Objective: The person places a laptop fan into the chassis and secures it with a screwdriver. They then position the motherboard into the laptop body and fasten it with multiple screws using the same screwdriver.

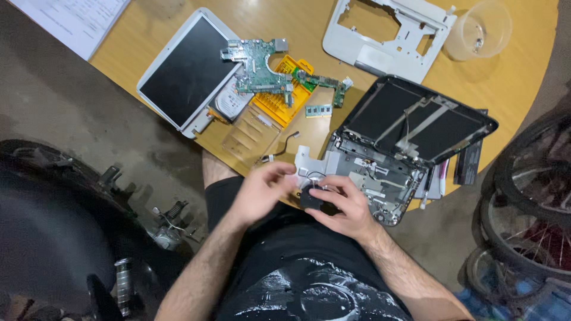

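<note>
**Bench inventory: small black fan part held in two hands over a stripped laptop**

Nearest the viewer: left hand (262, 190) and right hand (342, 208), both closed around a small black rounded plastic fan-like part (311, 196), fingers pinching it from either side, just off the near edge of the round wooden table (511, 89).

Landmark: opened black laptop base with exposed metal frame and hinged lid (404, 142), directly beyond the hands.

- White-framed flat display panel with dark screen (187, 68), well left of the landmark.
- White plastic palm-rest shell with cut-outs (386, 35), behind the landmark.
- Green L-shaped circuit board (262, 65), left of the landmark, lying over an orange plastic tool case (279, 107).
- Clear round plastic bowl (482, 30), behind and right of the landmark.
- Clear plastic tray lid (250, 139), near left of the landmark.
- Small green memory stick (318, 110), just left of the landmark's lid.
- Thin black cable with white plug (279, 148), between tray lid and landmark.
</note>
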